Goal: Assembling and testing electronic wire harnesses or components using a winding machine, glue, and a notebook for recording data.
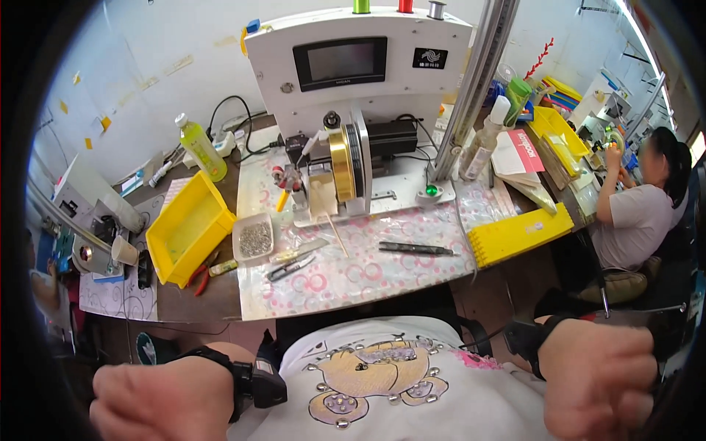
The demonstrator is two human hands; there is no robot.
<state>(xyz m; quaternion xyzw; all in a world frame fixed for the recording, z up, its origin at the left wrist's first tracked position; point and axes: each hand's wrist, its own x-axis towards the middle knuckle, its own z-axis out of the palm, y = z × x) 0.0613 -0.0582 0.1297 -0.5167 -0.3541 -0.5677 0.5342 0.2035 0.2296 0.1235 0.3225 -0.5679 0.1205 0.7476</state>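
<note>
My left hand (158, 400) is raised at the lower left, its fingers curled into a fist with nothing showing in it. My right hand (599, 378) is also a fist, held up at the lower right, with nothing visible in it. Both are slightly blurred and away from the table. Beyond them a white machine (360, 88) with a dark screen and a gold wheel (340, 165) stands on a table with a patterned cover (323, 287). On the cover lie black tweezers (415, 248), a grey cutter-like tool (290, 268) and a thin wooden stick (337, 237).
A white dish of small metal pieces (254, 237) sits beside a yellow bin (190, 228). Behind them stands a green bottle (201, 147). Right of the machine are a metal post (471, 95), a spray bottle (484, 143) and a yellow folder (521, 234). Another person (640, 198) sits farther right.
</note>
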